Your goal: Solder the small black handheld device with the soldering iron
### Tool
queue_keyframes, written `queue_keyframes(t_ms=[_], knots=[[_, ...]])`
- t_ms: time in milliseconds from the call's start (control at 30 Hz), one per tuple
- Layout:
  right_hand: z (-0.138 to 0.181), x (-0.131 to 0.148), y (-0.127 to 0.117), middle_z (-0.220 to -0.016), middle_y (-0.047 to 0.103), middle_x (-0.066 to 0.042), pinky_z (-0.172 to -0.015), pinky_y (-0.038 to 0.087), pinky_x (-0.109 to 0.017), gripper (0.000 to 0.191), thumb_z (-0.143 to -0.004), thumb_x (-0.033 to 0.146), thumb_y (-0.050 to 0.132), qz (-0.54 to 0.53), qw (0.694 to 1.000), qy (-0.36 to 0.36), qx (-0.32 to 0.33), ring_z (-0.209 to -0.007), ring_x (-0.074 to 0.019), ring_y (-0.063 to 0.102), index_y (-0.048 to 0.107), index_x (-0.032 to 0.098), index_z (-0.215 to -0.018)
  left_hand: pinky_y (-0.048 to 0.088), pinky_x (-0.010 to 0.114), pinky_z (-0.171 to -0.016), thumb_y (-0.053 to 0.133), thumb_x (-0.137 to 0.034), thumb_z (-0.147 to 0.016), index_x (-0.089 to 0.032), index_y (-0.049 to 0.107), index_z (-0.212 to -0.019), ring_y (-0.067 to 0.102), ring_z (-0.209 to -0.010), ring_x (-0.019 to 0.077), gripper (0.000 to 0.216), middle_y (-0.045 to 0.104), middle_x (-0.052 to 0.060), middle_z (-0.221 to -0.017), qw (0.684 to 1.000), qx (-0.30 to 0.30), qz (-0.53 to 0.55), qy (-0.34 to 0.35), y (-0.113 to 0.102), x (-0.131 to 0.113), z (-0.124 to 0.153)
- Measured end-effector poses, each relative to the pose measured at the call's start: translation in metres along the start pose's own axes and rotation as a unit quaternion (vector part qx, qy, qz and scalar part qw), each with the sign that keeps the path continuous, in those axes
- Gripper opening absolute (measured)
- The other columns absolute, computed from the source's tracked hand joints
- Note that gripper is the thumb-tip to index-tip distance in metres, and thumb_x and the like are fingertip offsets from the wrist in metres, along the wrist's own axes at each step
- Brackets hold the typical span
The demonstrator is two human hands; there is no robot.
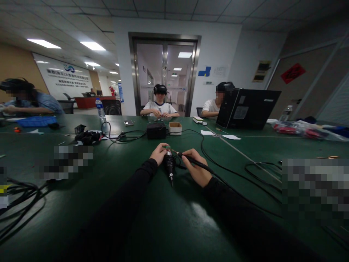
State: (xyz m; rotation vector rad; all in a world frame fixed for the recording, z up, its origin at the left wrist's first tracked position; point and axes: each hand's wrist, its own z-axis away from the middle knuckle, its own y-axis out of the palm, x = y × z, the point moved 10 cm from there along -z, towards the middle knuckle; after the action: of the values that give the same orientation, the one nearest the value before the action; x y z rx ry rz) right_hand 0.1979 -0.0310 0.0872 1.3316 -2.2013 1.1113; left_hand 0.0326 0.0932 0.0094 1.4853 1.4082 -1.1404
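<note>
My left hand (158, 154) is closed at the fingertips on a small green circuit board (168, 147), at the top end of a black electric screwdriver (170, 164). The screwdriver lies on the green table with its thin metal tip toward me. In my right hand (200, 173) is a slim black soldering iron (193, 160), gripped like a pen. Its tip points left, close to the board; whether they touch I cannot tell. A black cable runs from the soldering iron back under my right sleeve.
Beyond my hands stand a black box (156, 130) and a small open carton (175, 128). Cables (215, 158) cross the green table (141, 218). A large black computer case (249, 109) stands at right. A person (160, 107) sits opposite; others sit at left and right.
</note>
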Motion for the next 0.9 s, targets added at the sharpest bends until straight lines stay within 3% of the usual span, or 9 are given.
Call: queue_keyframes(t_ms=[233, 400, 533, 700, 800, 900], knots=[[0.000, -0.005, 0.003, -0.084, 0.070, -0.002, -0.068, 0.048, -0.027, 0.016, -0.088, 0.036, 0.054, 0.009, 1.000, 0.005, 0.007, -0.074, -0.0166, 0.065, 0.060, 0.021, -0.090, 0.047, 0.031, -0.090, 0.049, -0.009, -0.078, -0.018, 0.057, -0.101, 0.064, -0.081, 0.0152, 0.026, 0.067, 0.002, -0.083, 1.000, 0.007, -0.026, -0.001, 0.002, 0.000, 0.000], [0.000, -0.009, -0.008, -0.084, 0.070, -0.003, -0.071, 0.049, -0.029, 0.015, -0.088, 0.037, 0.054, -0.010, 0.999, 0.005, -0.037, -0.076, -0.0185, 0.066, 0.058, 0.022, -0.090, 0.046, 0.032, -0.092, 0.045, -0.022, -0.086, -0.019, 0.061, -0.101, 0.063, -0.090, 0.0174, 0.022, 0.068, 0.003, -0.095, 0.990, -0.028, -0.136, -0.015, -0.007, 0.007, -0.001], [-0.001, -0.016, -0.012, -0.078, 0.068, -0.002, -0.067, 0.050, -0.028, 0.016, -0.087, 0.038, 0.055, -0.027, 0.998, 0.020, -0.052, -0.070, -0.0176, 0.065, 0.057, 0.022, -0.090, 0.044, 0.034, -0.095, 0.034, -0.034, -0.092, -0.022, 0.063, -0.104, 0.062, -0.099, 0.0205, 0.033, 0.069, 0.004, -0.104, 0.966, -0.030, -0.255, -0.042, -0.009, 0.006, 0.001], [-0.001, -0.019, -0.014, -0.078, 0.067, -0.002, -0.065, 0.048, -0.027, 0.019, -0.087, 0.037, 0.055, -0.012, 0.998, 0.028, -0.060, -0.071, -0.0172, 0.064, 0.062, 0.021, -0.094, 0.045, 0.039, -0.096, 0.026, -0.040, -0.094, -0.019, 0.056, -0.121, 0.058, -0.114, 0.0255, 0.045, 0.063, 0.012, -0.123, 0.918, -0.004, -0.386, -0.091, -0.010, -0.014, 0.009], [-0.001, -0.014, -0.014, -0.089, 0.070, -0.004, -0.073, 0.050, -0.028, 0.020, -0.087, 0.035, 0.054, -0.009, 0.998, 0.013, -0.060, -0.080, -0.0182, 0.065, 0.066, 0.021, -0.095, 0.054, 0.036, -0.077, 0.028, -0.056, -0.090, -0.020, 0.045, -0.133, 0.063, -0.104, 0.0274, 0.059, 0.057, 0.017, -0.130, 0.898, 0.066, -0.405, -0.162, -0.002, -0.018, 0.026], [-0.001, -0.013, -0.012, -0.097, 0.072, -0.005, -0.082, 0.050, -0.031, 0.022, -0.087, 0.034, 0.053, -0.017, 0.998, 0.012, -0.058, -0.088, -0.0193, 0.066, 0.069, 0.021, -0.095, 0.054, 0.029, -0.057, 0.056, -0.071, -0.069, -0.023, 0.030, -0.143, 0.067, -0.087, 0.0261, 0.092, 0.051, 0.019, -0.135, 0.879, 0.134, -0.410, -0.205, 0.011, -0.024, 0.048]])
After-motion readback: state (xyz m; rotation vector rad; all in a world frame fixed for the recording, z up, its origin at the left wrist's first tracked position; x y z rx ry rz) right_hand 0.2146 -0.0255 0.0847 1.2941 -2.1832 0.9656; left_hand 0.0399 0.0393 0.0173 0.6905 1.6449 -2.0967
